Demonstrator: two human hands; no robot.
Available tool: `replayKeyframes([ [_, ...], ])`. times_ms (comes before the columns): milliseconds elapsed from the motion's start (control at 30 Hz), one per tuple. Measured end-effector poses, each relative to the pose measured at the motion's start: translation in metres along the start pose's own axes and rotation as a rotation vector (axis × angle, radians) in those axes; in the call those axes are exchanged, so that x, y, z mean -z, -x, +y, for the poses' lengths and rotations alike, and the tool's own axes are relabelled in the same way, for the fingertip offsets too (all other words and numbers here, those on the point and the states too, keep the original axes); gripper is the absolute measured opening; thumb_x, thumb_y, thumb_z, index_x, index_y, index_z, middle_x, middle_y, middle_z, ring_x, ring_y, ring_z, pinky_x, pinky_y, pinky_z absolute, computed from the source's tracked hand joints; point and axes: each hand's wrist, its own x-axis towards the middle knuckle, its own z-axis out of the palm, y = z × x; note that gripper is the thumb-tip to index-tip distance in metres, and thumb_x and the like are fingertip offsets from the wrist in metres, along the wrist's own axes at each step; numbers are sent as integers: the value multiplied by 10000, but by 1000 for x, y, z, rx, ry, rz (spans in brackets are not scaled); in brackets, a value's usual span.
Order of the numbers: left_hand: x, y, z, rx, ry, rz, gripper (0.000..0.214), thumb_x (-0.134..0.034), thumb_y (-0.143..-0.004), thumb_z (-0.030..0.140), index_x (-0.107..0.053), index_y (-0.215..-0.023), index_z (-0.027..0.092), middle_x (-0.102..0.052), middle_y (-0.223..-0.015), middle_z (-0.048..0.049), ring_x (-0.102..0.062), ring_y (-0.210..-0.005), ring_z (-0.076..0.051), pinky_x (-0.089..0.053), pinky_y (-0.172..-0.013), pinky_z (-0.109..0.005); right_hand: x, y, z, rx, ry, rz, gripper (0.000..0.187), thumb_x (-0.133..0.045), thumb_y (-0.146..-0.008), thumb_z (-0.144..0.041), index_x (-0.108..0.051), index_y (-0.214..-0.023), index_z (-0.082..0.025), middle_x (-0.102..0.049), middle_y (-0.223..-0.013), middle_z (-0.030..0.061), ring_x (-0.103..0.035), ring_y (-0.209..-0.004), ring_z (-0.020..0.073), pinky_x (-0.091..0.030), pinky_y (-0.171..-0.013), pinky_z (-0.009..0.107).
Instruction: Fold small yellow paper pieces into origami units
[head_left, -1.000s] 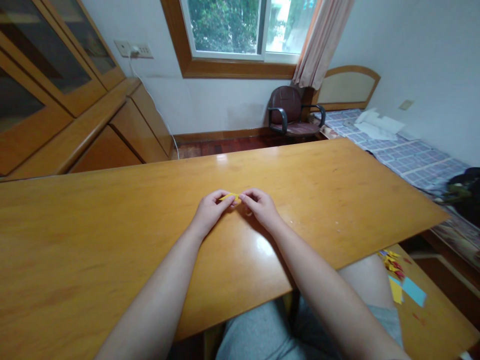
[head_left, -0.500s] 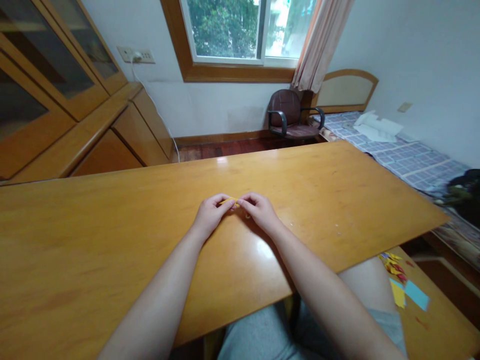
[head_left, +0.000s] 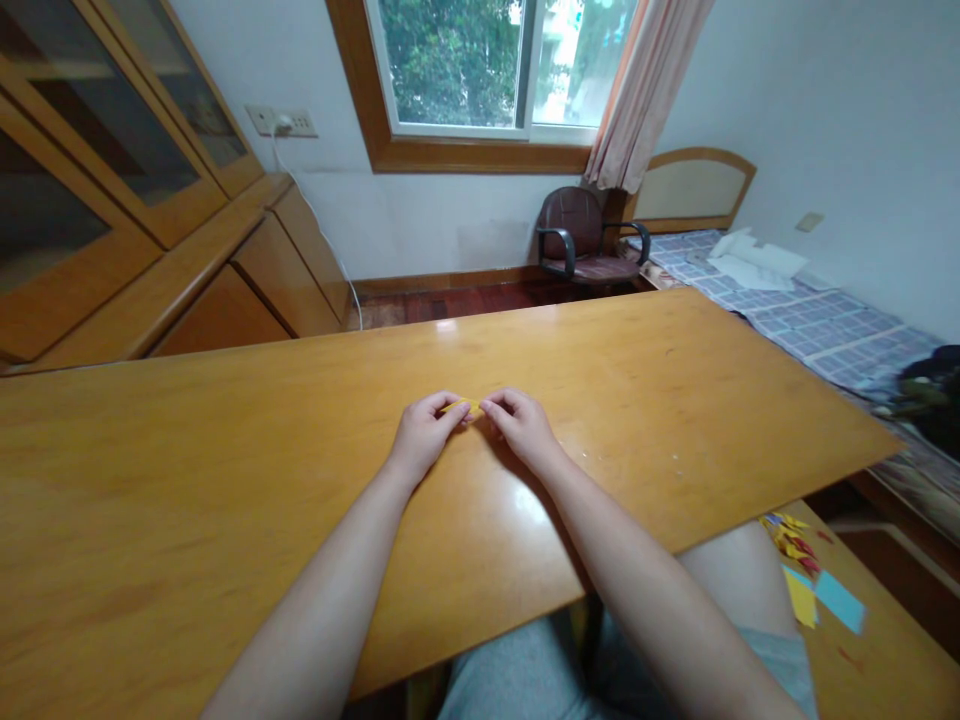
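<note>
A small folded piece of yellow paper (head_left: 463, 405) is pinched between both my hands just above the wooden table (head_left: 225, 480). My left hand (head_left: 420, 437) grips its left end with curled fingers. My right hand (head_left: 520, 427) grips the right end, fingertips meeting those of the left hand. Most of the paper is hidden by my fingers.
A lower wooden surface at the right carries coloured paper pieces (head_left: 802, 570), yellow, red and blue. Beyond the table stand a dark armchair (head_left: 581, 230), a bed with a checked cover (head_left: 810, 320) and wooden cabinets (head_left: 150, 230) on the left.
My hands stay pinched on the yellow paper with only slight finger movement. The camera has tilted a little, shifting the scene downward.
</note>
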Motion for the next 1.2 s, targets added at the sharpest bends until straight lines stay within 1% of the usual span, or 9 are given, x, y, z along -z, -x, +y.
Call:
replayKeyframes([
  [267, 0, -1, 1, 37, 56, -18, 261, -697, -781, 422, -724, -764, 163, -740, -751, -56, -662, -701, -173, -516, -697, -273, 0, 0, 1, 37, 51, 34, 212, -605, -875, -350, -673, -762, -184, -675, -760, 30, -589, -727, 159, -438, -719, 277],
  [500, -1, -2, 0, 59, 74, -16, 284, -684, -792, 442, -723, -795, 161, -756, -789, -63, -670, -691, -168, -522, -700, -275, -1, 0, 4, -6, -17, -4, 247, -593, -883, -405, -670, -790, -190, -639, -705, 15, -581, -708, 158, -440, -647, 257],
  [700, 1, -3, -5, 46, 64, -23, 298, -679, -801, 458, -721, -806, 163, -756, -787, -65, -683, -697, -176, -541, -709, -287, -1, 0, 4, -58, -81, -3, 240, -604, -865, -419, -656, -798, -195, -602, -642, -3, -568, -659, 158, -444, -605, 256],
  [833, 1, -2, -4, 47, 68, -24, 307, -681, -803, 463, -724, -817, 160, -757, -792, -70, -685, -698, -178, -544, -709, -290, -1, 0, 3, -62, -91, -9, 242, -598, -868, -416, -649, -788, -194, -587, -626, -8, -556, -641, 152, -438, -605, 256],
  [1067, 1, -1, -1, 62, 71, -32, 313, -684, -799, 465, -717, -811, 153, -752, -790, -77, -683, -700, -182, -543, -708, -299, 0, 1, 1, -35, -55, -11, 246, -584, -879, -413, -626, -771, -197, -587, -638, -4, -561, -679, 158, -432, -634, 259],
  [1200, 1, -2, 0, 65, 81, -26, 327, -693, -788, 481, -712, -804, 154, -747, -784, -70, -685, -709, -184, -544, -713, -297, 0, 0, 2, -39, -84, -3, 236, -582, -879, -410, -627, -787, -198, -580, -630, -9, -566, -684, 161, -439, -641, 261],
])
